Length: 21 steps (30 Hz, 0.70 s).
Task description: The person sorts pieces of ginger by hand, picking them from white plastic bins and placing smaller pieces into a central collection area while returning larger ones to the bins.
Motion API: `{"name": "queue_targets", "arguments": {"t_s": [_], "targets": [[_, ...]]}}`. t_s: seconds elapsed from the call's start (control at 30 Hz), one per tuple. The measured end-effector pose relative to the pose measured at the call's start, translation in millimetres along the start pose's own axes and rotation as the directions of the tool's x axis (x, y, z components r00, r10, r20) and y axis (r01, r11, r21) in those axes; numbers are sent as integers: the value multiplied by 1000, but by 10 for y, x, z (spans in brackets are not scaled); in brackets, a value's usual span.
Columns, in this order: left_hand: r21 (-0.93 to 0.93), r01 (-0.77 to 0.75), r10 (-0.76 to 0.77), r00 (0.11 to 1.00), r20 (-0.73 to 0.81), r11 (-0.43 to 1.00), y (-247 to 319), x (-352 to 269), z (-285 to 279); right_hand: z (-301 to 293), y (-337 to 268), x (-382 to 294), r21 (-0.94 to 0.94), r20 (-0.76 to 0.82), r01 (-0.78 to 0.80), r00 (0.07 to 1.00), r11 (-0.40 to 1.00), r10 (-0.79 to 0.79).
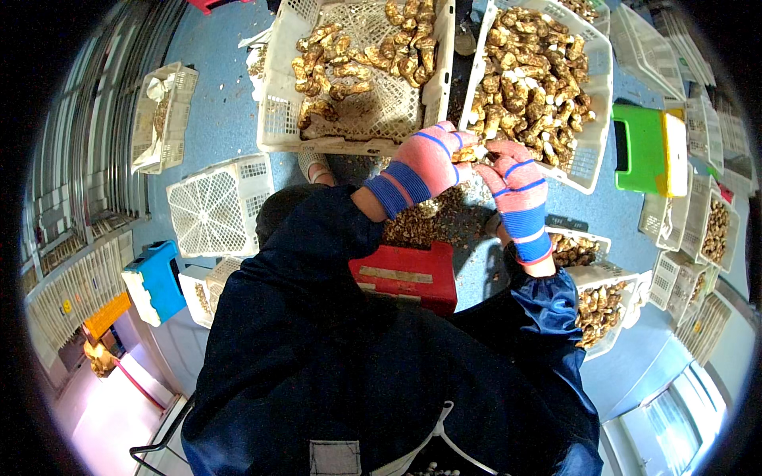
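My left hand [419, 166], in a pink and blue striped knit glove, grips a brown and white mushroom [469, 154], likely a matsutake. My right hand [519, 181] wears a matching glove. Its fingers curl at the mushroom's right end; whether they grip it or a small tool is hidden. Both hands are above the near edges of two white plastic crates. The left crate [280, 128] holds mushrooms laid around a partly bare floor. Heaped with more mushrooms [530, 83], the right crate [586, 172] slants away from me.
Dark scraps [422, 229] litter the blue floor [223, 128] below my hands. A red plastic stool [405, 273] is close to my body. At left are an overturned white crate [208, 208] and a blue stool [158, 285]; a green stool [640, 149] and several crates stand right.
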<state>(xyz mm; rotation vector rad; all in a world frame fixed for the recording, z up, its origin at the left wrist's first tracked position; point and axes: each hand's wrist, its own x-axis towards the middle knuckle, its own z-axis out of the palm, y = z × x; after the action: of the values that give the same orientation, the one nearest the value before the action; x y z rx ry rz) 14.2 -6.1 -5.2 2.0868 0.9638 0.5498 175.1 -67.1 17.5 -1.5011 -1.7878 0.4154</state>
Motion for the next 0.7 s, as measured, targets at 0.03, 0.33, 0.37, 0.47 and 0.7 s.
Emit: {"name": "queue_targets", "arguments": {"t_s": [0.03, 0.33, 0.37, 0.47, 0.7], "targets": [[39, -25, 25, 1000, 1, 999, -1, 1, 10, 29, 24, -8, -18, -7, -13, 1000, 1000, 13], [-846, 530, -245, 829, 502, 59, -464, 524, 197, -14, 716, -198, -393, 492, -273, 744, 878, 452], [-877, 466, -208, 852, 481, -121, -350, 659, 169, 90, 848, -315, -514, 557, -224, 646, 828, 521], [-842, 403, -350, 894, 278, 360, -697, 901, -41, 195, 555, -283, -430, 670, -282, 537, 857, 513], [687, 521, -697, 716, -30, 506, -2602, 461, -364, 238, 428, -174, -375, 648, -231, 627, 898, 432]]}}
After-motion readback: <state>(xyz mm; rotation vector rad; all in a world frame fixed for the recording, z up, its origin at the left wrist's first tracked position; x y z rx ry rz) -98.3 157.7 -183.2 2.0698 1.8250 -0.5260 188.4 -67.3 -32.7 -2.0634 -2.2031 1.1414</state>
